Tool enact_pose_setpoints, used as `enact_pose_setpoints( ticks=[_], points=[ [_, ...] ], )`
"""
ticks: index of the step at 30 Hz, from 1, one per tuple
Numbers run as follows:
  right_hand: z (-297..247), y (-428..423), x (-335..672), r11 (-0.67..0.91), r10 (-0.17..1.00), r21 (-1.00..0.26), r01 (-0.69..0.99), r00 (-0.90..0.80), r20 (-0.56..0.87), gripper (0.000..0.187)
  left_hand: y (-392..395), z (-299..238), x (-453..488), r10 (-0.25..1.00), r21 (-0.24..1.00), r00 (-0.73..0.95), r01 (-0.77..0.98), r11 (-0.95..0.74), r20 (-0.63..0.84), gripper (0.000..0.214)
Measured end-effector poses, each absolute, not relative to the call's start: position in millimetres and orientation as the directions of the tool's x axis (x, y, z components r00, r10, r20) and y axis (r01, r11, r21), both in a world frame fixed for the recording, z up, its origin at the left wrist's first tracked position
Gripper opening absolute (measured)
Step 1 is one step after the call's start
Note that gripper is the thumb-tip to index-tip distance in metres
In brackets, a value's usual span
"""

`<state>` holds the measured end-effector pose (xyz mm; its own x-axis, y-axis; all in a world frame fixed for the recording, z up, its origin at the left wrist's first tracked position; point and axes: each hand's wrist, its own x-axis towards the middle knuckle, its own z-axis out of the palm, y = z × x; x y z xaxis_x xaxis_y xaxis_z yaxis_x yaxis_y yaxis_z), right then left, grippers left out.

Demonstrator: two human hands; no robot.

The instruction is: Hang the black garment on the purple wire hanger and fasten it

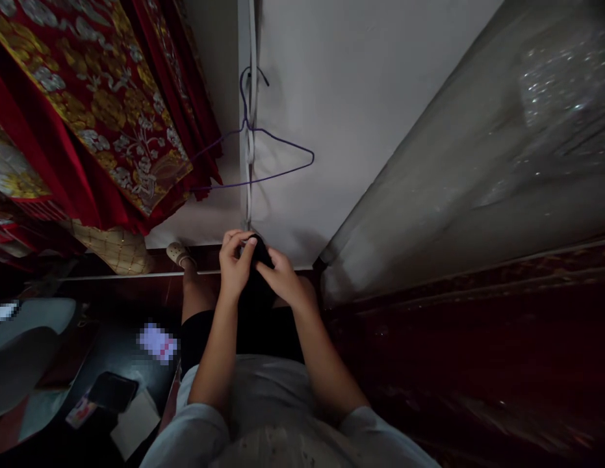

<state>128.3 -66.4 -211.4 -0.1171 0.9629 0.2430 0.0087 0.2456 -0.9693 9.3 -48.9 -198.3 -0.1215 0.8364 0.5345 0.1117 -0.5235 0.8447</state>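
Observation:
My left hand (234,261) and my right hand (283,278) are both closed around a small black piece of cloth (259,273) held in front of me at waist height. The left fingers pinch its top edge; the right hand grips its side. The cloth hangs down dark against my black shorts, so its lower edge is hard to make out. Above the hands, a purple wire hanger (256,153) hangs empty on a white cord against the white wall (360,97).
Red and gold embroidered garments (97,97) hang at the upper left. A clear plastic garment cover (502,149) fills the right. My sandalled foot (179,255) rests on the dark floor. A black phone (112,392) and papers lie on a surface at lower left.

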Motion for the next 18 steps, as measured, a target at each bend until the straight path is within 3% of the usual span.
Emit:
enact_pose_setpoints(
  ticks=[4,8,10,12,15,18],
  points=[
    [-205,-62,148,0.304,0.952,-0.951,0.057,0.011,0.305,0.016,-42,-223,-5,0.924,0.943,0.217,0.043,-0.331,0.314,0.034],
    [-180,-54,175,0.468,0.883,-0.881,0.06,-0.039,0.467,0.015,-36,-246,-30,0.816,0.972,0.576,0.163,-0.17,0.046,0.044],
    [-163,-44,185,0.529,0.844,-0.849,0.021,-0.121,0.523,0.022,-30,-251,-46,0.803,0.972,0.593,0.218,-0.085,-0.063,0.048],
    [-148,-27,191,0.57,0.813,-0.821,0.022,-0.163,0.559,0.03,-22,-247,-63,0.857,0.982,0.502,0.186,0.024,-0.116,0.051],
    [-134,17,193,0.609,0.793,-0.787,0.101,-0.097,0.601,0.039,-12,-230,-85,0.886,0.973,0.411,0.009,0.23,-0.213,0.05],
    [-142,72,191,0.546,0.832,-0.817,0.186,-0.011,0.554,0.038,-11,-215,-95,0.837,0.907,0.419,-0.064,0.415,-0.353,0.042]
  ],
)
